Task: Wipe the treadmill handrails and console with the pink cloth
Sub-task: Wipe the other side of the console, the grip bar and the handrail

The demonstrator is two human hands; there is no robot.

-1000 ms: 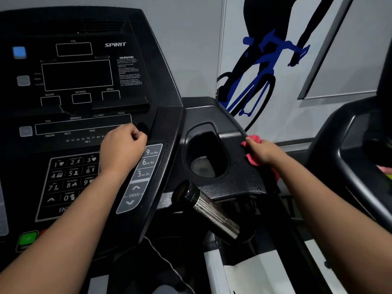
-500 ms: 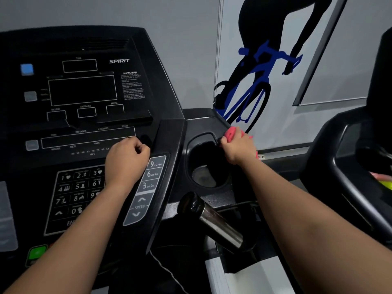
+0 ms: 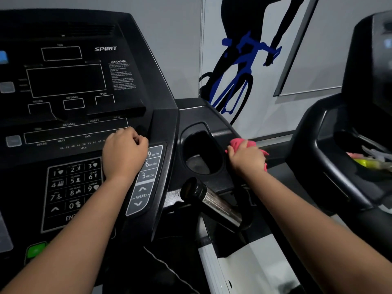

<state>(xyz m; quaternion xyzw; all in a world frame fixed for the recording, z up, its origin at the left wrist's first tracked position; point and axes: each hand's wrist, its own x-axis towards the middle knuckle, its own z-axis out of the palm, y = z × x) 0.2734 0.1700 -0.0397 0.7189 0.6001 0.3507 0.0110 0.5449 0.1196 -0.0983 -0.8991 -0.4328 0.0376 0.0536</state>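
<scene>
A pale grey wall runs behind the machines, dimly and evenly lit. On it is a large decal of a black cyclist silhouette riding a blue bicycle, with a slanted dark-edged panel just to its right. A second black exercise machine stands at the right edge

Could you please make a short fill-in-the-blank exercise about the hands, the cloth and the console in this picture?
1. The right hand grips a cloth whose colour is ____.
2. That hand is just to the right of the dark ____ holder.
3. The left hand rests curled on the console, holding ____.
4. The brand word on the console reads ____.

Missing words: pink; cup; nothing; SPIRIT
</scene>
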